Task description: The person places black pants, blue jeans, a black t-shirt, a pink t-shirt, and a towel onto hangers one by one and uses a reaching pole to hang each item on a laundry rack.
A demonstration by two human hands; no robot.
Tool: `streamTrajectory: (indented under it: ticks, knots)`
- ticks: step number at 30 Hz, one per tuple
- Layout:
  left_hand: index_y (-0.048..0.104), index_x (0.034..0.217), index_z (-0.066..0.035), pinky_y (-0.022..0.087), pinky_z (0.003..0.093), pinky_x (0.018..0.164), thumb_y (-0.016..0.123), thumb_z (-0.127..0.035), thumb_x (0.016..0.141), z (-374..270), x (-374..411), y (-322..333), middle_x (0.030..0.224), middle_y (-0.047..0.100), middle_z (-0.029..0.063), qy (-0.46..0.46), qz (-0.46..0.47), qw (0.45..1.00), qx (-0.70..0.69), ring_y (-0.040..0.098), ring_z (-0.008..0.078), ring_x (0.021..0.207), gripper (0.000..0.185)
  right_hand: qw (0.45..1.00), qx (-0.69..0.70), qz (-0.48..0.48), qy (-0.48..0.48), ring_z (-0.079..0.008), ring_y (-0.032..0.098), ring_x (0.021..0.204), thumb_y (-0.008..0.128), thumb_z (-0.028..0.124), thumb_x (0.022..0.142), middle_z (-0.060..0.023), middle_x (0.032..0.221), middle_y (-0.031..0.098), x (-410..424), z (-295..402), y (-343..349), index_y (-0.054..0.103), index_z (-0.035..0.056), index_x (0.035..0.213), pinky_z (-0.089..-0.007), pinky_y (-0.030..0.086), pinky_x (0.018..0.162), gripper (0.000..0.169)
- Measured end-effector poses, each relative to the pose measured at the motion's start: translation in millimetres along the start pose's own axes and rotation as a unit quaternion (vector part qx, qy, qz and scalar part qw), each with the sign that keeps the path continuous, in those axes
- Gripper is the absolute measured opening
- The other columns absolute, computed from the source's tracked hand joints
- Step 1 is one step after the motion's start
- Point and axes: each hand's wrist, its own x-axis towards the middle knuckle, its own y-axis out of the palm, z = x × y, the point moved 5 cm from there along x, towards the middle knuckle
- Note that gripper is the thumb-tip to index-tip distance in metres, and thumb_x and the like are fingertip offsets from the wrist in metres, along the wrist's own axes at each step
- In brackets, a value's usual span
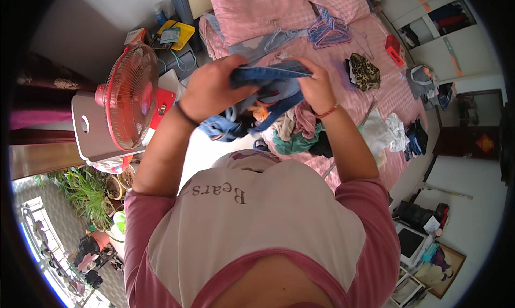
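A pair of blue denim jeans hangs between my two hands in front of my chest, its waistband pulled taut and its lower part bunched below on the left. My left hand, with a dark band at the wrist, grips one end of the waistband. At the opposite end, my right hand pinches the denim; a red bracelet circles that wrist. Beyond and below the jeans, a crumpled pile with a pink garment and a green garment lies at the bed's edge, partly hidden by the denim.
A red fan stands close on the left, near a nightstand. On the pink bed lie pillows, several hangers, a leopard-print item, a red box, white clothes and folded dark clothes.
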Motion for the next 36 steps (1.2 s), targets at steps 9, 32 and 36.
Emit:
streamTrajectory:
  ticks: [9, 32, 36]
  knots:
    - [0.059, 0.096, -0.011, 0.047, 0.0357, 0.071, 0.065, -0.018, 0.075, 195, -100, 99, 0.088, 0.063, 0.0117, -0.238, 0.098, 0.965, -0.041, 0.060, 0.0325, 0.083, 0.023, 1.000, -0.004, 0.000, 0.000, -0.0107, 0.059, 0.081, 0.048, -0.012, 0.067, -0.0064, 0.091, 0.065, -5, 11, 16, 0.060, 0.0017, 0.102, -0.0233, 0.046, 0.073, 0.039]
    - [0.061, 0.095, -0.002, 0.045, 0.0288, 0.059, 0.061, -0.018, 0.080, 182, 17, 169, 0.067, 0.059, 0.0090, -0.556, 0.203, 0.803, -0.061, 0.054, 0.0132, 0.062, 0.022, 0.895, -0.188, -0.203, 0.350, -0.0130, 0.057, 0.070, 0.053, 0.035, 0.085, -0.0040, 0.079, 0.062, 216, -665, -339, 0.063, 0.0062, 0.097, -0.0278, 0.047, 0.063, 0.032]
    - [0.062, 0.092, -0.001, 0.044, 0.0265, 0.060, 0.060, -0.017, 0.081, 179, 16, 183, 0.067, 0.059, 0.0047, -0.648, 0.171, 0.741, -0.047, 0.052, 0.0101, 0.064, 0.020, 0.850, -0.353, -0.243, 0.307, -0.0252, 0.058, 0.086, 0.044, 0.037, 0.088, -0.0148, 0.094, 0.062, 293, -676, -363, 0.062, 0.0029, 0.100, -0.0360, 0.046, 0.076, 0.040]
